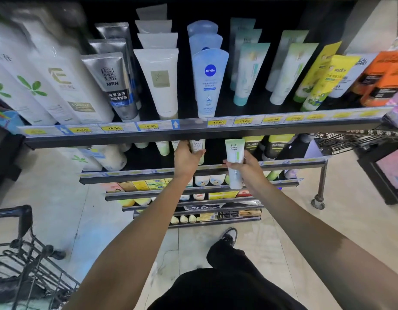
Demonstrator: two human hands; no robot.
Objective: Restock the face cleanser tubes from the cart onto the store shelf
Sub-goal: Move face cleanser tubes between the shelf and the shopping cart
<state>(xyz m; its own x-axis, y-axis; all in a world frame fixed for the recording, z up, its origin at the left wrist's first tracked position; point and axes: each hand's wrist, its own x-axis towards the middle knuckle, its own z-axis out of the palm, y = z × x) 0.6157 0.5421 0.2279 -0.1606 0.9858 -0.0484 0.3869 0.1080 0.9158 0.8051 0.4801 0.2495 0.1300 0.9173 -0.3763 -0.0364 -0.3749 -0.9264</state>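
Observation:
My right hand grips a white and pale green cleanser tube, held upright in front of the second shelf's front rail. My left hand reaches under the top shelf's edge and holds a white tube that stands on the second shelf. More tubes with green and yellow tops stand to the right on that shelf. The black wire cart is at the lower left; its contents are hard to make out.
The top shelf carries rows of tubes, among them a blue Nivea tube and a silver MEN tube. Lower shelves hold small boxes and tubes. A second wire basket on a wheeled frame stands at right. My foot is near the shelf base.

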